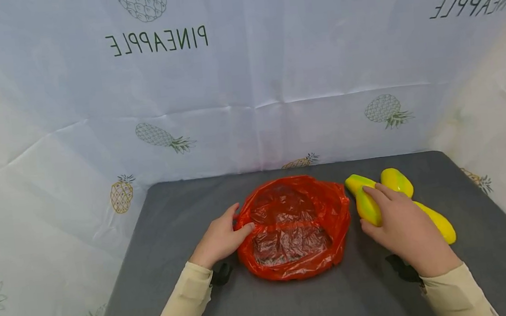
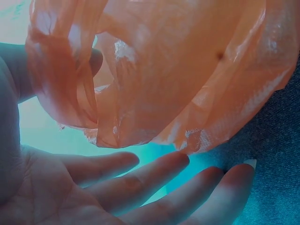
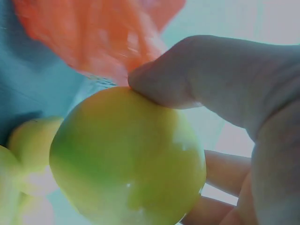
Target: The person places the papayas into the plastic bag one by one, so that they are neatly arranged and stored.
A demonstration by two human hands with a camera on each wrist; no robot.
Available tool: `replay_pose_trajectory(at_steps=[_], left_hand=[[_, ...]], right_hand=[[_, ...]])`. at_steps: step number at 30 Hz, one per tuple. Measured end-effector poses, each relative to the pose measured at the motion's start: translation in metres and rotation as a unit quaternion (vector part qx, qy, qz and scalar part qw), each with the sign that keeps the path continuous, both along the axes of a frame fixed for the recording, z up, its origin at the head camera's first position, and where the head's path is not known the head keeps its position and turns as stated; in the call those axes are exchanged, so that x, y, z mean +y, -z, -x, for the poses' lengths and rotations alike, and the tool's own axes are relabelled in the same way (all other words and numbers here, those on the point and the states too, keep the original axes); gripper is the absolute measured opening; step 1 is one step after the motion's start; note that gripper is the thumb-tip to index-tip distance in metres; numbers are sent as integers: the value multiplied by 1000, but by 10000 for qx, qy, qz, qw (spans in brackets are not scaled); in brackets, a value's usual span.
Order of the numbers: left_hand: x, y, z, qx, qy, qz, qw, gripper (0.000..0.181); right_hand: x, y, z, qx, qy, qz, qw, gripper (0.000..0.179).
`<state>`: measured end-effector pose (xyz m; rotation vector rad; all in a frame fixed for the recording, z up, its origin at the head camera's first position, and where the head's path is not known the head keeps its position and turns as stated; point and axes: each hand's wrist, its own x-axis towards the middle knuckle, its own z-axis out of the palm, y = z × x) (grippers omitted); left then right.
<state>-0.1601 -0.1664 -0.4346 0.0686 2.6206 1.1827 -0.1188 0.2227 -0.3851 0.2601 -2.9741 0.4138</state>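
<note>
Right hand point(image 1: 400, 223) grasps a yellow fruit point(image 1: 368, 209), other fruits point(image 1: 440, 224) around that grip. Left hand point(image 1: 218, 239) is loose, fingers spread, thumb touching the red bag point(image 1: 296, 268) just beside it.

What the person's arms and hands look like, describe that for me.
The left sleeve and right sleeve are cream-coloured and reach the wrists. The left hand and right hand wear no gloves. A dark object shows by each wrist, too indistinct to name.
</note>
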Motion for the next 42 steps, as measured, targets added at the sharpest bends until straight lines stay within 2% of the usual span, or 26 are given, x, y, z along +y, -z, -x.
replay_pose_trajectory(at_steps=[6, 14, 19, 24, 39, 42], left_hand=[[0, -1, 0, 7, 29, -64, 10000, 82], [0, -1, -1, 29, 28, -52, 10000, 82], [0, -1, -2, 76, 58, -29, 9999, 81], [0, 0, -1, 208, 176, -7, 9996, 81], [-2, 0, 0, 364, 198, 67, 9991, 81], [-2, 0, 0, 418, 226, 90, 9988, 80]], right_hand=[[-5, -20, 0, 417, -7, 220, 9989, 78], [-35, -35, 4, 369, -268, 446, 9980, 74], [-64, -37, 8, 332, -483, 557, 9967, 73], [-90, -27, 16, 250, -697, 628, 9953, 74], [-159, 20, 53, -220, -1223, 756, 9894, 72], [-171, 28, 59, -184, -1345, 746, 9879, 71]])
